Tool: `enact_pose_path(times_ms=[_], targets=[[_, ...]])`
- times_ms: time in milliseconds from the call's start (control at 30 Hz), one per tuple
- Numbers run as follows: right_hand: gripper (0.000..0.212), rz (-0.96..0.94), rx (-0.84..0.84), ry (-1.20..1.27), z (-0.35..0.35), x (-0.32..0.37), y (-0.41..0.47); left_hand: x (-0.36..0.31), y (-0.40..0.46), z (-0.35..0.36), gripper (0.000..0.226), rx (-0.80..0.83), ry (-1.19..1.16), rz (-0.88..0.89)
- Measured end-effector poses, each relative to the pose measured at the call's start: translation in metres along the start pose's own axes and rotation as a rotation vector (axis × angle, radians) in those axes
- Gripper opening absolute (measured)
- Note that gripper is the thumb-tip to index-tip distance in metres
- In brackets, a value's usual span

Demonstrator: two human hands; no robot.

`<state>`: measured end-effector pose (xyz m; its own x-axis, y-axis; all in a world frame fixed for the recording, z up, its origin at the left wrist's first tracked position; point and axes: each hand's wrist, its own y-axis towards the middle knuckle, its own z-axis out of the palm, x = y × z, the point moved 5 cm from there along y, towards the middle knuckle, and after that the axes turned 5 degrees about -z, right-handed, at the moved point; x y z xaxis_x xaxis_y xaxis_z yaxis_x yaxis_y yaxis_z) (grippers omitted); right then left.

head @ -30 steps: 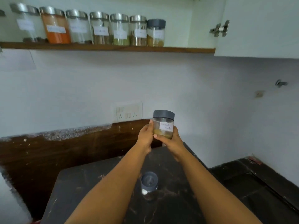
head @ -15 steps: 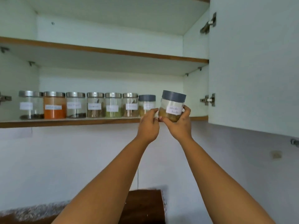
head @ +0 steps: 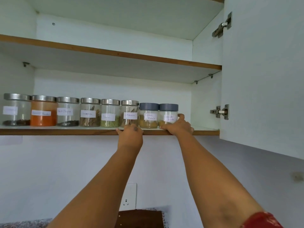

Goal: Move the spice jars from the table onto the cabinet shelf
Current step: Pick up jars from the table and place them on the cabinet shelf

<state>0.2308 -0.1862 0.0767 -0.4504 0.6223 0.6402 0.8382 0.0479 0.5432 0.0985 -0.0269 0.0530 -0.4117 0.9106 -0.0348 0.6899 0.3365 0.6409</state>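
Glass jars stand in a single row along the lower cabinet shelf (head: 82,132), a white board with a brown wood edge. The coriander jar (head: 168,116), a squat clear cylinder with a matte grey lid and a white paper label, sits upright on that shelf at the right end of the row, yellowish powder in its base. The right hand (head: 178,126) wraps its lower right side, thumb low in front and a finger curled around the far side, so it grips the jar. Just left of the coriander jar, touching or nearly so, is the garam masala jar (head: 148,115), same grey lid, same kind of label, tan powder inside. Further left of it run six jars with shiny metal lids, among them the cinnamon jar (head: 130,113) with brown sticks and the orange powder jar (head: 43,111).

The left hand (head: 130,134) rests at the shelf's front edge below the cinnamon jar, fingers loosely bent and holding nothing. Right of the coriander jar the smooth white cabinet door (head: 263,71) hangs open on a steel hinge (head: 220,111). A red sleeve (head: 261,220) shows at the right arm.
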Motion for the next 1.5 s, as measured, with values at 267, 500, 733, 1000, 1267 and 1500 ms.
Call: enact_pose_path(times_ms=[267,500,733,1000,1267,1500], targets=[[0.127,-0.071,-0.224,0.155,0.008,-0.006,-0.008,0.006,0.005,-0.012,0.030,0.066,-0.026,0.024],[0.097,-0.086,-0.433,0.101,0.084,-0.070,-0.130,0.015,-0.043,0.036,0.072,-0.040,-0.238,0.212],[0.100,-0.013,0.078,-0.072,0.208,-0.139,-0.305,0.043,-0.214,0.183,0.076,0.375,-0.311,-0.034],[0.114,0.042,0.988,-0.370,0.276,-0.206,-0.499,0.125,-0.401,0.267,0.073,0.764,-0.443,-0.289],[0.092,0.167,0.749,-0.140,0.259,-0.189,-0.546,0.163,-0.462,0.270,0.071,0.924,-0.633,-0.492],[0.097,0.611,0.486,0.461,0.227,-0.137,-0.538,0.174,-0.487,0.241,0.036,0.906,-1.371,-1.169]])
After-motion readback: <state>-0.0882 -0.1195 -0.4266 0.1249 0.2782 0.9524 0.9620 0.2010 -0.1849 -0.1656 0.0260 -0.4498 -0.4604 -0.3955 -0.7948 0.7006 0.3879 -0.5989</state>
